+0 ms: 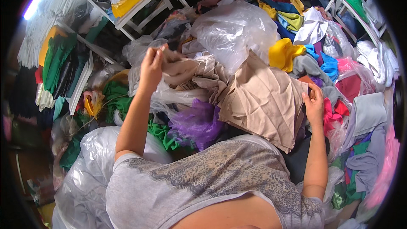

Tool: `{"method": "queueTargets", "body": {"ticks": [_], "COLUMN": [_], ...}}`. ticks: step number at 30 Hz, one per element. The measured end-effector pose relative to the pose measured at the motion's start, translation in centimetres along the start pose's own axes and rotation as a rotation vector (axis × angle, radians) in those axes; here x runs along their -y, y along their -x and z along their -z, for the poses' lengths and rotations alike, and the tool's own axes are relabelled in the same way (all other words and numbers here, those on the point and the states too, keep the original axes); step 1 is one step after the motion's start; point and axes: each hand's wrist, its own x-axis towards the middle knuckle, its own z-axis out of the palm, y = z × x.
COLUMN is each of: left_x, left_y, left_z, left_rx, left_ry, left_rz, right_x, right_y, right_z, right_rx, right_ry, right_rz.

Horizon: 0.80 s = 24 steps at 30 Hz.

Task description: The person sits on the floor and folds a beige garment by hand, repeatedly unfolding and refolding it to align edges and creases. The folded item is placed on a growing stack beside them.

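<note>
Some beige cloth (265, 101) lay spread, likely because fingers (305, 98) pinched it: right hand (314, 105) at a corner, left hand (151, 68) on bunched folds.

Blurry cloth end (176, 68); indistinct left fingertips (163, 48)

A head-worn fisheye camera looks steeply down, close above the beige fabric (265, 101), spanning from the gray shirt (148, 186) nearer than it to the white frame (146, 7) beyond.
</note>
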Motion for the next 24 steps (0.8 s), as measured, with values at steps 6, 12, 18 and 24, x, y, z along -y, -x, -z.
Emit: {"method": "queueTargets", "body": {"ticks": [6, 12, 18, 24], "left_x": [-12.3, -19.8, -21.8, -20.3], "left_y": [-2.3, -2.3, -2.1, -3.7], "left_z": [-2.1, -9.4, -12.7, -12.8], "left_rx": [0.196, 0.413, 0.463, 0.468], "left_ry": [0.681, 0.994, 1.235, 1.174], "left_rz": [-0.195, -0.29, -0.27, -0.265], "right_x": [9.6, 18.9, 18.9, 16.8], "right_y": [-1.6, -3.0, -5.3, -4.4], "right_z": [0.1, 0.2, 0.3, 3.4], "right_rx": [0.03, 0.143, 0.206, 0.058], "right_ry": [-0.195, -0.212, -0.653, -0.635], "right_rz": [0.112, 0.471, 0.157, 0.109]}}
